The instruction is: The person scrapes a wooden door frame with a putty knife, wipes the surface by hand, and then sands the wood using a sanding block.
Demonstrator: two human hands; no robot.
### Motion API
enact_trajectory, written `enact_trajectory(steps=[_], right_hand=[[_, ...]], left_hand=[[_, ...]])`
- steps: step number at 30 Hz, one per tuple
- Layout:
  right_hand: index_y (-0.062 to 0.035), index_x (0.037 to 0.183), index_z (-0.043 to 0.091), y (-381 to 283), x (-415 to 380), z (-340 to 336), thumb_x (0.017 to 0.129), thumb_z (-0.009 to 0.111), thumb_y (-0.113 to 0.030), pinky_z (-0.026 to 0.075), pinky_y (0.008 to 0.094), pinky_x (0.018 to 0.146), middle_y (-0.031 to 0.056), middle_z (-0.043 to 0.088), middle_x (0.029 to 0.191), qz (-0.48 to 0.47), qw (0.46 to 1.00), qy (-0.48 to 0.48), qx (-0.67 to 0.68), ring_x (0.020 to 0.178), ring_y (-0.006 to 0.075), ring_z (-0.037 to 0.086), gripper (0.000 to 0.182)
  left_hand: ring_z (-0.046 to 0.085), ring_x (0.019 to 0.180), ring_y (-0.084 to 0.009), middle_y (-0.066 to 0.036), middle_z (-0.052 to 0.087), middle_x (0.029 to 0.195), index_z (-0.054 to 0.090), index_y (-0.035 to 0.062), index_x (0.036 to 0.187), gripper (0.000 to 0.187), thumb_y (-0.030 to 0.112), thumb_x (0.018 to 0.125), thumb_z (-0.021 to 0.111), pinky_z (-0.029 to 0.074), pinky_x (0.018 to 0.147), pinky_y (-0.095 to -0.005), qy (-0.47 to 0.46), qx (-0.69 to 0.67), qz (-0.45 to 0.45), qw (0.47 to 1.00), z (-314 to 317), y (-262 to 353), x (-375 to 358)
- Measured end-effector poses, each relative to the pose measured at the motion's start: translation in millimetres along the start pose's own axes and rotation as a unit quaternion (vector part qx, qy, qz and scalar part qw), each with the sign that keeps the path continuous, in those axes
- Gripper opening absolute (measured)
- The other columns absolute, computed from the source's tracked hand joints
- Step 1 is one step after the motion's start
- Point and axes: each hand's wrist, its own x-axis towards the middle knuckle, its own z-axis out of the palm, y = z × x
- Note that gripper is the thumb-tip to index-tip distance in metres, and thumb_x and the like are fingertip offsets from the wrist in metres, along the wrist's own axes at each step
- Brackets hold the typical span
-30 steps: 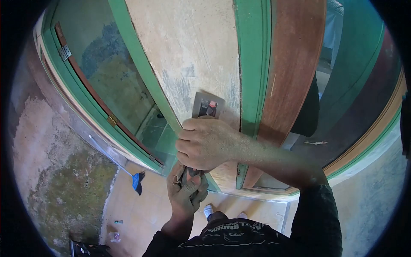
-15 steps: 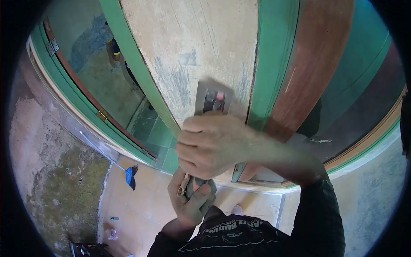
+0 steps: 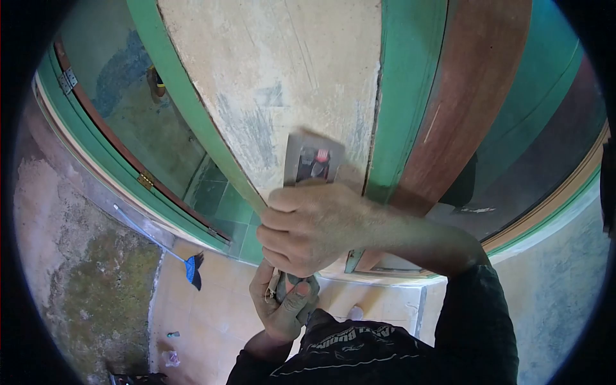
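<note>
My right hand [image 3: 311,228] is wrapped round the body of a grey, dusty tool [image 3: 314,160] with a flat rectangular head, which lies against a pale wall panel [image 3: 321,70] with grey-blue scuffs. Lower down, my left hand [image 3: 285,305] grips the rear end of the same tool, its thumb pressed across it. The tool's middle is hidden under my right hand, and its head looks slightly blurred.
Green frames [image 3: 410,96] flank the panel, with an opening to another room at left, where part of a person [image 3: 156,83] shows. A blue broom [image 3: 192,269] leans at lower left. A pink-white wrapper [image 3: 170,358] lies on the floor.
The view has shifted slightly. The tool and both my hands sit a little lower and further left in view, still together. Less of the person in the other room shows.
</note>
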Motion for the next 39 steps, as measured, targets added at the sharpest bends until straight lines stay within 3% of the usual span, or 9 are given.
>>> enact_trajectory(steps=[2,10,14,17,18,22,24,33,39], right_hand=[[-0.0103,0.057,0.053,-12.5,-15.4,20.0,0.054,0.062,-0.019,0.034,0.0244,0.057,-0.0057,0.044,0.06,-0.02,0.998,-0.04,-0.035,0.063,0.0109,0.048,0.013],[-0.0112,0.057,0.054,10.1,7.1,-12.3,0.061,0.063,-0.022,0.033,0.0254,0.057,-0.0067,0.045,0.059,-0.015,1.0,-0.024,-0.008,0.065,0.0107,0.051,0.014],[-0.0111,0.058,0.056,-15.0,-28.8,47.8,0.064,0.063,-0.021,0.035,0.0252,0.06,-0.0059,0.047,0.059,-0.039,0.996,-0.052,-0.066,0.065,0.0106,0.051,0.013],[-0.0119,0.058,0.056,21.0,10.6,-21.0,0.064,0.063,-0.021,0.036,0.0245,0.062,-0.0056,0.048,0.061,-0.022,0.999,-0.047,-0.008,0.067,0.0104,0.052,0.013],[-0.0119,0.058,0.056,20.8,11.7,-21.7,0.064,0.063,-0.021,0.036,0.0245,0.062,-0.0056,0.048,0.061,-0.023,0.999,-0.045,-0.008,0.067,0.0104,0.052,0.013],[-0.0123,0.059,0.055,7.9,5.8,-15.3,0.065,0.063,-0.022,0.036,0.0246,0.061,-0.0053,0.048,0.061,-0.007,0.998,-0.057,-0.005,0.065,0.0102,0.051,0.014],[-0.0124,0.059,0.054,-2.7,-2.8,-7.6,0.065,0.063,-0.022,0.036,0.0245,0.06,-0.0052,0.048,0.062,-0.005,0.999,-0.05,-0.011,0.064,0.0101,0.05,0.014],[-0.0129,0.06,0.054,27.5,22.9,-15.1,0.069,0.061,-0.027,0.037,0.0253,0.062,-0.0057,0.048,0.062,-0.031,0.999,-0.026,0.032,0.064,0.0098,0.051,0.018],[-0.0125,0.06,0.055,0.0,3.6,-3.6,0.068,0.061,-0.027,0.038,0.0256,0.062,-0.0047,0.049,0.062,-0.027,0.993,-0.11,0.02,0.064,0.01,0.052,0.018]], left_hand=[[0.04,0.047,-0.0052,-0.001,0.048,0.062,0.041,-0.0038,0.114,0.043,0.015,0.086,0.066,0.028,0.042,-0.0195,0.021,-0.01,-0.018,1.0,-1.3,-7.4,-3.6],[0.041,0.045,-0.006,-0.002,0.047,0.06,0.042,-0.0028,0.108,0.04,0.019,0.086,0.067,0.028,0.041,-0.0199,0.001,0.008,-0.01,1.0,0.3,3.0,6.7],[0.038,0.043,-0.0059,-0.002,0.047,0.059,0.042,-0.0014,0.108,0.039,0.02,0.086,0.067,0.025,0.039,-0.0203,0.028,-0.005,-0.012,1.0,7.6,-8.1,1.0],[0.037,0.042,-0.0057,-0.002,0.047,0.059,0.042,-0.001,0.11,0.04,0.019,0.086,0.067,0.024,0.038,-0.0202,0.01,-0.008,0.008,1.0,15.6,6.9,11.5],[0.031,0.037,-0.0049,-0.005,0.042,0.059,0.041,-0.0009,0.116,0.041,0.021,0.089,0.063,0.021,0.032,-0.02,-0.022,0.004,0.029,0.999,11.1,7.9,16.1],[0.031,0.037,-0.0049,-0.005,0.043,0.061,0.041,-0.0005,0.118,0.042,0.02,0.088,0.063,0.022,0.032,-0.0197,-0.007,-0.007,0.021,1.0,11.5,0.8,5.8],[0.031,0.037,-0.0047,-0.004,0.043,0.062,0.041,-0.0001,0.119,0.044,0.02,0.088,0.064,0.021,0.032,-0.0195,0.043,-0.015,-0.041,0.998,7.6,-9.7,-6.0],[0.029,0.036,-0.0045,-0.003,0.043,0.062,0.041,0.0003,0.12,0.042,0.02,0.089,0.061,0.019,0.032,-0.0185,0.021,-0.022,0.043,0.999,18.2,11.2,11.7],[0.036,0.041,-0.0065,-0.003,0.046,0.061,0.042,0.0028,0.111,0.037,0.019,0.087,0.065,0.025,0.037,-0.0208,0.047,-0.039,-0.056,0.997,8.1,-5.7,-3.4]])
